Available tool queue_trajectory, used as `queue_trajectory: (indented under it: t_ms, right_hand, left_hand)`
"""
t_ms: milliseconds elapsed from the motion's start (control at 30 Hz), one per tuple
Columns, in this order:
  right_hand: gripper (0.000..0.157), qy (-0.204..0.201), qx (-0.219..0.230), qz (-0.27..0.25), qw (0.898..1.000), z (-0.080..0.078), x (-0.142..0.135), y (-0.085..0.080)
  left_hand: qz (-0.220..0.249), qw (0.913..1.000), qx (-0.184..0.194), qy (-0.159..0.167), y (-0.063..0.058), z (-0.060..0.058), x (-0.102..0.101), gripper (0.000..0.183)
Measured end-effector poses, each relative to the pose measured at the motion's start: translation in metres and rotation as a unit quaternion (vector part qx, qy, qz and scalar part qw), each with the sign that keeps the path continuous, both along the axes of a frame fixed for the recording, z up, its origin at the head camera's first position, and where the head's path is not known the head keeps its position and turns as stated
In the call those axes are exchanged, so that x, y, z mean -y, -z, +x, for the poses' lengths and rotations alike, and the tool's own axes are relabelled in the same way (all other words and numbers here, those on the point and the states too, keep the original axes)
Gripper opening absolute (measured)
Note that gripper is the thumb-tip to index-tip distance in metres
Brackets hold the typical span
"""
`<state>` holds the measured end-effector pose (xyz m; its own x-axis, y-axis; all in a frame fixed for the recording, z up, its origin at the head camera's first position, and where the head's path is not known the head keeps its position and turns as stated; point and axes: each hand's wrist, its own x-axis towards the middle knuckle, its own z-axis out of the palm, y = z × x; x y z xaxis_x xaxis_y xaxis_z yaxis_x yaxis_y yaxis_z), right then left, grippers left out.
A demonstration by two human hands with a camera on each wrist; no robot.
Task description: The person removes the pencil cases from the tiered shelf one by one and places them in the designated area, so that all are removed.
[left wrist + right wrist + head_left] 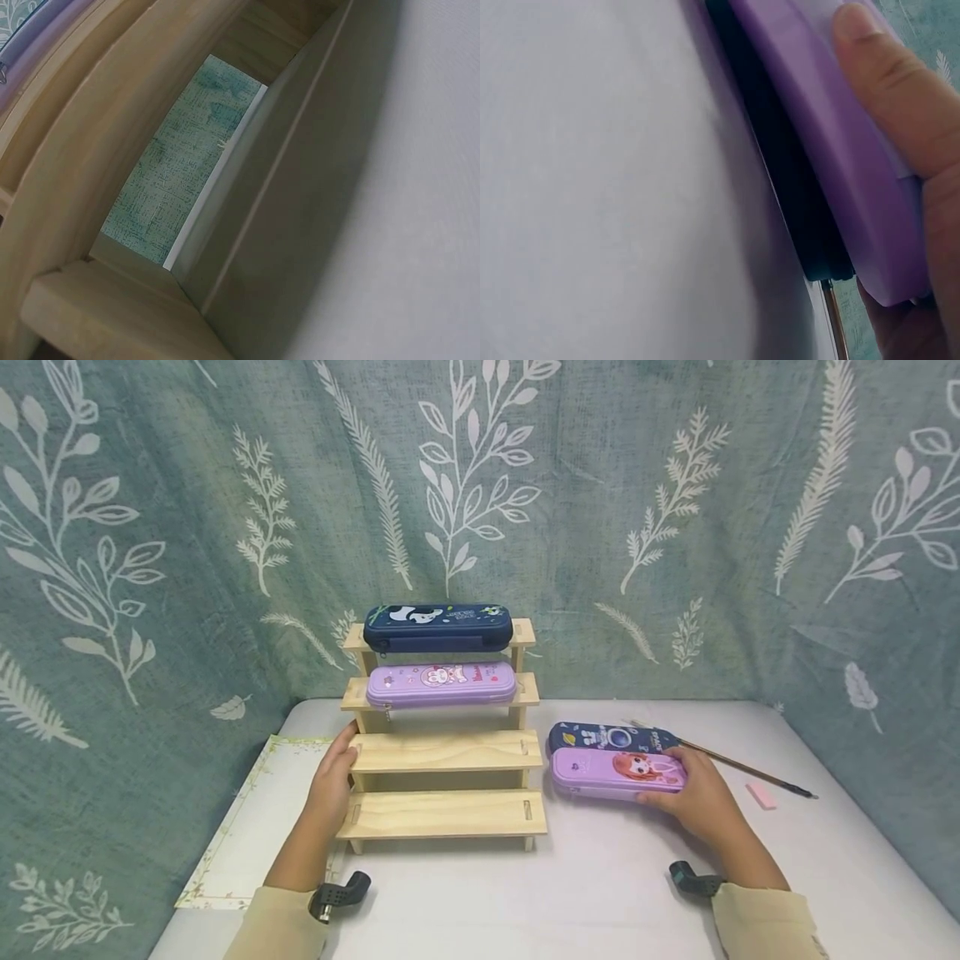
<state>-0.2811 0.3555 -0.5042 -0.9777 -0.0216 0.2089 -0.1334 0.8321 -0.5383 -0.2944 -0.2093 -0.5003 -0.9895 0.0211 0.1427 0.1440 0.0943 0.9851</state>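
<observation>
My right hand point(701, 797) grips the right end of a purple pencil case point(600, 770) with a red-haired girl printed on its lid. Its thumb lies along the near side in the right wrist view. Behind and partly under that case is a dark blue space-print pencil case point(615, 737). My left hand point(330, 781) holds the left side of a four-step wooden rack point(450, 814). A navy panda pencil case point(438, 628) sits on the top step. On the step below lies a lilac pencil case point(442, 685) with a cartoon print.
A thin brown stick point(750, 768) lies right of the cases, beside a pink eraser point(761, 796). A white sheet with a leafy border point(240, 852) lies left of the rack. Patterned green cloth point(570, 527) hangs behind the white table point(600, 893).
</observation>
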Motion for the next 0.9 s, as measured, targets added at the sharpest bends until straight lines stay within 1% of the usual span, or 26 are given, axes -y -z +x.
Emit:
queue_trajectory:
  t_ms: [167,467,567,767,900]
  right_hand:
    - [0.109,-0.010,0.012,0.002,1.000,0.000,0.001,0.002]
    - [0.108,-0.008,0.002,0.008,1.000,-0.001,0.001,0.010]
    - [0.109,0.002,0.012,0.017,1.000,0.000,-0.001,0.011]
    - [0.115,0.018,0.051,0.017,0.998,0.003,-0.004,0.012]
    - [0.116,0.024,0.063,0.017,0.998,0.003,-0.006,0.014]
  left_hand:
    - [-0.003,1.0000,0.001,-0.003,0.001,0.000,0.001,0.054]
    - [-0.010,0.9999,-0.007,-0.003,0.002,0.001,0.004,0.054]
    - [-0.011,0.9999,-0.009,-0.001,0.001,0.001,0.004,0.054]
    - [-0.011,0.9998,-0.016,0.005,0.000,-0.001,0.003,0.054]
    - [-0.009,0.9999,-0.010,0.007,0.001,-0.001,0.002,0.054]
